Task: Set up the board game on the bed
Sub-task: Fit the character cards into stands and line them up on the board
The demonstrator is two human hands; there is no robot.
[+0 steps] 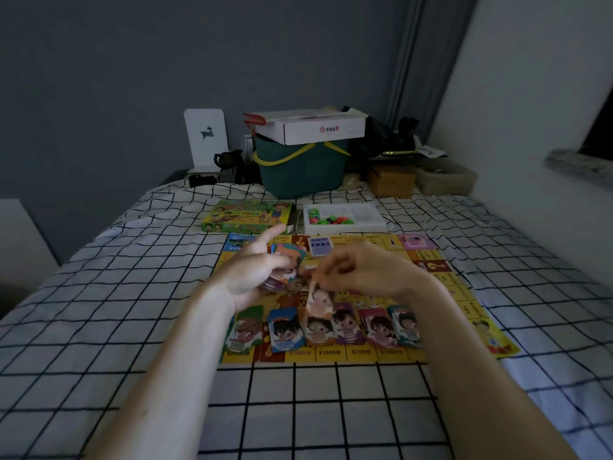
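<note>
L hand (255, 270) grips fanned stack of colourful character cards (285, 260), index finger out; R hand (361, 273) pinches single orange card (318, 302) over yellow paper game board (464, 293), frame centre.

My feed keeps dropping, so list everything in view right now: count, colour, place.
game board: one, yellow, on the bed
bed: one, white sheet with black grid
character cards: about six, colourful, row on the board's near edge
purple card deck: one, board's far side
game box: one, green, beyond the board
tray of pieces: one, white, right of the box
basket: one, dark green, yellow handles, head of the bed
cardboard box: one, white, on the basket
left hand: holds a stack of cards
right hand: fingers pinch one card
</note>
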